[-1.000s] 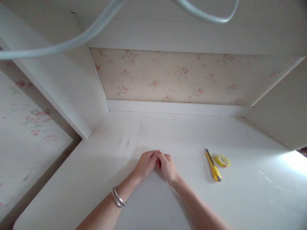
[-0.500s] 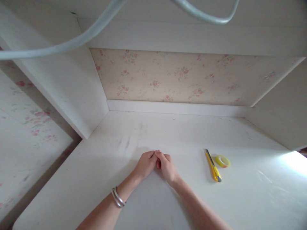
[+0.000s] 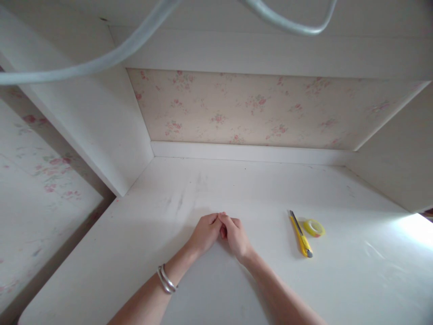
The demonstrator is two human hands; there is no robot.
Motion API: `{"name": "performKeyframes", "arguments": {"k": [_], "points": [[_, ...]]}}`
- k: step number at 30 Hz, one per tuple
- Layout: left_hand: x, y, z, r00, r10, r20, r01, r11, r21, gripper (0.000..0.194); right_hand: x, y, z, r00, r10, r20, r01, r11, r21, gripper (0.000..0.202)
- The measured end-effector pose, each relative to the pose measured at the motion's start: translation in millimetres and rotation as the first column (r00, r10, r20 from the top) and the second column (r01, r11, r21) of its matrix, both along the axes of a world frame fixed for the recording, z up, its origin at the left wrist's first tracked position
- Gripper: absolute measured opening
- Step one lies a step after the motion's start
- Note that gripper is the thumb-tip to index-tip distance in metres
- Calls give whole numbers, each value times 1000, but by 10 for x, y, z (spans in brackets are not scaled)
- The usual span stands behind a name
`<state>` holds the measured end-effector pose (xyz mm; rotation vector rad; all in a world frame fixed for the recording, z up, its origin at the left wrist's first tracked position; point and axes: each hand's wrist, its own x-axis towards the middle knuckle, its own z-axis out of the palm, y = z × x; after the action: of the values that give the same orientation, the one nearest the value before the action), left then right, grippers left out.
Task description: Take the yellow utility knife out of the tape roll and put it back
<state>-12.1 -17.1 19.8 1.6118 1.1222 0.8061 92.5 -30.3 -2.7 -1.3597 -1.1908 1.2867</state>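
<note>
My left hand (image 3: 205, 233) and my right hand (image 3: 236, 235) rest together on the white desk top (image 3: 189, 280), fingers curled and touching each other, with nothing visible in either. Two silver bangles (image 3: 166, 278) circle my left wrist. To the right of my right hand lies a yellow utility knife (image 3: 301, 234), blade end pointing away from me. A small yellow tape roll (image 3: 314, 227) lies flat just right of the knife.
White side panels (image 3: 101, 117) close in the desk left and right, with a floral papered back wall (image 3: 250, 108) and a white shelf (image 3: 270, 49) above. A pale cable (image 3: 101, 58) hangs across the top of the view. Floral wall shows at far left.
</note>
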Motion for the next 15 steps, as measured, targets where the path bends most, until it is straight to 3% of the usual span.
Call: {"name": "performKeyframes", "arguments": {"k": [15], "points": [[-16, 2, -19, 1000, 0, 15, 0, 1000, -2, 48, 3, -12, 31, 1000, 8, -14, -8, 1000, -5, 49]]}}
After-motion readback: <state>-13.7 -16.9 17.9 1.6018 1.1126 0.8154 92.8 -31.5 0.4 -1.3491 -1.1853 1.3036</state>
